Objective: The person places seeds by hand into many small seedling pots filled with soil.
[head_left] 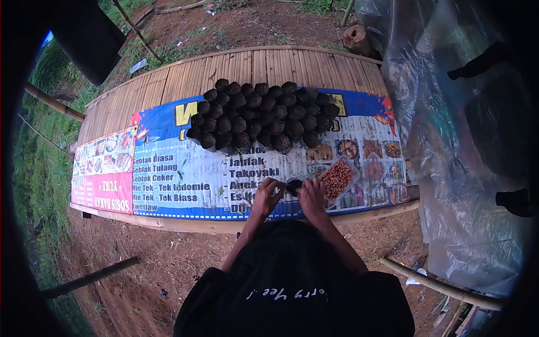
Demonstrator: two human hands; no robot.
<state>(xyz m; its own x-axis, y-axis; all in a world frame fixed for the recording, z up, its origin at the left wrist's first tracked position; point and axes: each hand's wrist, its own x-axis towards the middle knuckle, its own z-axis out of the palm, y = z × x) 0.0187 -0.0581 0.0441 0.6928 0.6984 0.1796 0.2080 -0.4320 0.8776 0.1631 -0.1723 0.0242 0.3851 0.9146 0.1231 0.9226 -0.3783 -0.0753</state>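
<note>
A small black planting bag is between my two hands, near the front edge of the table. My right hand closes on its right side. Close to the bag's left side, my left hand has its fingers pinched together; what they hold is too small to make out. Just beyond my right hand, a clear plastic container holds many reddish-brown seeds that look like peanuts. Farther back, several black planting bags filled with dark soil stand upright in a tight cluster.
A printed food-menu banner covers much of the bamboo-slat table. Clear plastic sheeting hangs on the right. Bamboo poles stick out at the left and right near the ground. Bare soil and grass surround the table.
</note>
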